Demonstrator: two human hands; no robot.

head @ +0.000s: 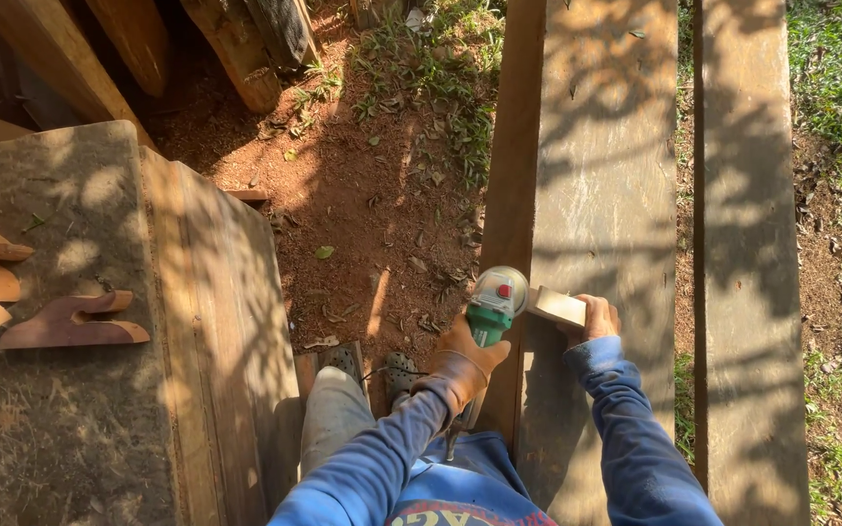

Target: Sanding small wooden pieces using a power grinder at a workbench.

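- Two hands at a long weathered grey wooden plank (pixel 606 175) lying on red dirt.
- Left hand (pixel 462 358), in a tan leather glove, clenched round a green angle grinder (pixel 492 310) at the plank's left edge.
- Right hand (pixel 598 317), bare, grasps a small pale wooden block (pixel 557 306) resting on the plank, just beside the grinder's disc.

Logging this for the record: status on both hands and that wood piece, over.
Left hand gloved, gripping green angle grinder. Right hand holding small wood block against the disc, over the long plank. Nothing blocking.
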